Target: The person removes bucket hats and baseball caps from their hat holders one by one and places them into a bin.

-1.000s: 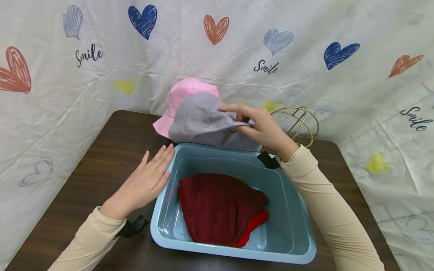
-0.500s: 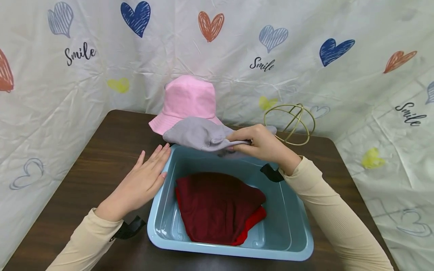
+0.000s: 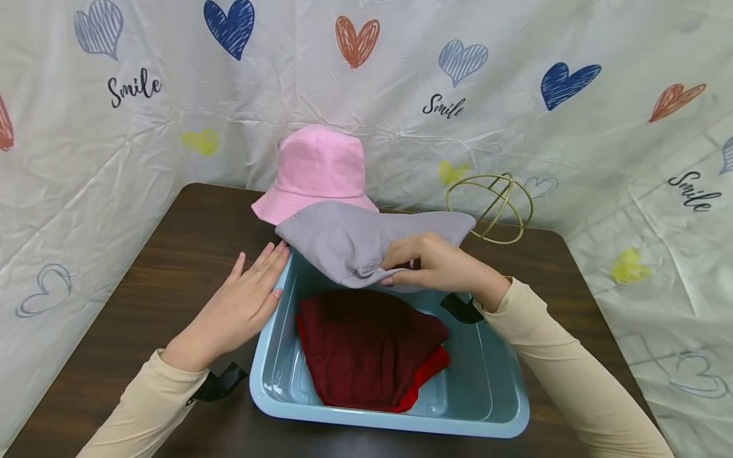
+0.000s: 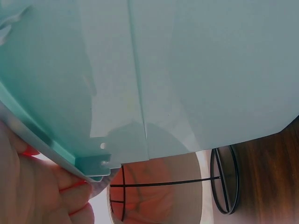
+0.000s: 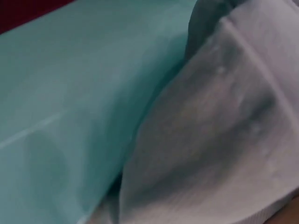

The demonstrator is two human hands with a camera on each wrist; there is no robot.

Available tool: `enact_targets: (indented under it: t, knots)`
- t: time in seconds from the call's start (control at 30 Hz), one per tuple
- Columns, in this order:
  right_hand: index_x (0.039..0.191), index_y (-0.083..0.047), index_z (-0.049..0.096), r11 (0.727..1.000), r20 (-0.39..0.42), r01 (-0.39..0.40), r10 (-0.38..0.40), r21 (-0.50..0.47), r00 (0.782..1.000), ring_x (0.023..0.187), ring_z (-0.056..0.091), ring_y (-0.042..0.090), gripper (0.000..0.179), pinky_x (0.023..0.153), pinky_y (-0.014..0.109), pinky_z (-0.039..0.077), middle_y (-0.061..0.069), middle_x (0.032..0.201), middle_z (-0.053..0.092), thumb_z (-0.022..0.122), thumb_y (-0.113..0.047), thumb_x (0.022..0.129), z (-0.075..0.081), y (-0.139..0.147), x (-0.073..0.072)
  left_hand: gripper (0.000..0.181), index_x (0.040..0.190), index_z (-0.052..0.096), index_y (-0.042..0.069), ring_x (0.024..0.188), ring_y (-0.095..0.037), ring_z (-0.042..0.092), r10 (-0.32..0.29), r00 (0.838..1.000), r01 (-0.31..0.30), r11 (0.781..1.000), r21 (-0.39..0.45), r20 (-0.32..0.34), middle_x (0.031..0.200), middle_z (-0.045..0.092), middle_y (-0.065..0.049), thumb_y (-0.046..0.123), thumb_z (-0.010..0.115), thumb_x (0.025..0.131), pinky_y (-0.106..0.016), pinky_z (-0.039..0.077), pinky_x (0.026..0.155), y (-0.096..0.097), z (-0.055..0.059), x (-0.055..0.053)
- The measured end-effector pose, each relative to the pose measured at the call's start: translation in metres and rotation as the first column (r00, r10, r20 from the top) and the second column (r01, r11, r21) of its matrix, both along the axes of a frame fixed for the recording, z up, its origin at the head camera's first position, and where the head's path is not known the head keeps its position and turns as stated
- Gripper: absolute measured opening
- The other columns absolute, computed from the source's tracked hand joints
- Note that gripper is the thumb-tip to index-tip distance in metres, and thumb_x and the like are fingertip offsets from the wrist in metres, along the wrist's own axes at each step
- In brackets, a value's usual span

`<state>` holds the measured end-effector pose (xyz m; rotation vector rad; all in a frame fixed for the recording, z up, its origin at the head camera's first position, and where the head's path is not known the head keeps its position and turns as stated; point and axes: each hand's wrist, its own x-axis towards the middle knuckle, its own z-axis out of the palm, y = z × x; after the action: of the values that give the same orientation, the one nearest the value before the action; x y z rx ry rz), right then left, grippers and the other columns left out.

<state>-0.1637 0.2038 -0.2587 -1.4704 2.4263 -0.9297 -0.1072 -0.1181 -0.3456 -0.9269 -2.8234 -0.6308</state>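
My right hand [image 3: 438, 264] pinches the near brim of a grey bucket hat [image 3: 338, 235]. The hat spans the far rim of a light blue plastic bin [image 3: 389, 425], its near part hanging over the inside. In the right wrist view the grey cloth [image 5: 210, 135] fills much of the picture beside the bin's wall [image 5: 51, 116]. My left hand [image 3: 237, 305] rests with extended fingers against the bin's left rim; the left wrist view shows its fingers [image 4: 70, 191] under the rim. Folded dark red cloth [image 3: 372, 350] lies in the bin over a brighter red piece [image 3: 429, 375].
A pink bucket hat [image 3: 321, 162] stands behind the grey one at the back of the dark wooden table [image 3: 189, 242]. To its right is a gold wire frame [image 3: 498, 210]. A white sheet [image 3: 395, 57] printed with hearts hangs behind the table.
My right hand has drawn the grey hat down and toward me, from in front of the pink hat to over the bin's far rim. The left hand keeps its place on the rim.
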Motion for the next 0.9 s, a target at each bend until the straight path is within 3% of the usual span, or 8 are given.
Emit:
enact_targets:
  t: [0.17, 0.33, 0.57, 0.9]
  knots:
    - [0.085, -0.012, 0.072, 0.999, 0.017, 0.023, -0.023, 0.033, 1.000, 0.069, 0.052, 0.004, 0.003, 0.057, 0.022, 0.045, -0.010, 0.080, 0.063, 0.069, -0.011, 0.085, -0.007, -0.002, 0.006, 0.058, 0.148, 0.021, -0.002, 0.143, -0.027, 0.010, 0.001, 1.000, -0.001, 1.000, -0.001, 0.011, 0.155, 0.019, -0.014, 0.023, 0.041, 0.099, -0.056, 0.004, 0.111, 0.001, 0.001, -0.001]
    - [0.074, -0.015, 0.067, 0.997, -0.007, 0.060, -0.060, 0.052, 0.998, 0.064, 0.047, 0.002, 0.013, 0.058, 0.022, 0.042, -0.013, 0.072, 0.055, 0.068, -0.013, 0.087, -0.014, -0.003, 0.011, 0.059, 0.148, 0.021, -0.002, 0.143, -0.028, 0.011, 0.004, 1.000, -0.004, 1.000, -0.002, 0.012, 0.154, 0.020, -0.014, 0.023, 0.041, 0.099, -0.056, 0.004, 0.111, 0.002, 0.001, -0.001]
    - [0.073, -0.016, 0.069, 0.983, -0.053, 0.144, -0.139, 0.114, 0.989, 0.064, 0.049, 0.001, 0.015, 0.060, 0.023, 0.044, -0.013, 0.071, 0.057, 0.067, -0.016, 0.088, -0.022, -0.005, 0.018, 0.059, 0.148, 0.021, -0.002, 0.143, -0.028, 0.011, 0.007, 1.000, -0.007, 1.000, -0.007, 0.018, 0.154, 0.020, -0.015, 0.024, 0.042, 0.099, -0.057, 0.005, 0.111, 0.002, 0.001, -0.002]
    - [0.076, -0.013, 0.072, 0.974, -0.003, 0.173, -0.174, 0.149, 0.985, 0.066, 0.052, 0.001, 0.014, 0.061, 0.022, 0.046, -0.010, 0.074, 0.062, 0.066, -0.016, 0.089, -0.025, -0.010, 0.031, 0.059, 0.148, 0.019, -0.002, 0.143, -0.027, 0.010, 0.010, 1.000, -0.010, 1.000, -0.009, 0.028, 0.154, 0.019, -0.014, 0.023, 0.041, 0.100, -0.055, 0.003, 0.111, 0.000, 0.002, 0.000]
